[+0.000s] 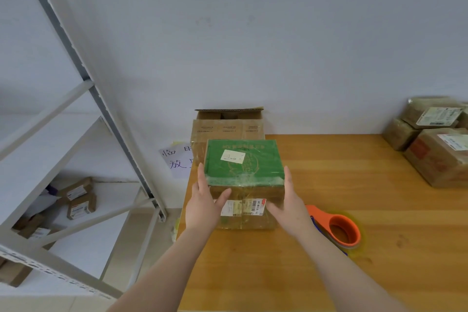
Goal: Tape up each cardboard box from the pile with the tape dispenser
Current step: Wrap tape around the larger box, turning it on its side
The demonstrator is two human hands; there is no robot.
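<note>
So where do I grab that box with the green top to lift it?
By its left and right walls, one hand from each side. The green-topped cardboard box looks too wide for one hand, and its sides are flat and upright. The left hand and right hand lie flat against those walls now.

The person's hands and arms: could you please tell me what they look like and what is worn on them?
The left forearm and right forearm are bare to the frame's lower edge; no sleeves show. The left hand and right hand wear no gloves, and no ring, watch or bracelet is visible.
</note>
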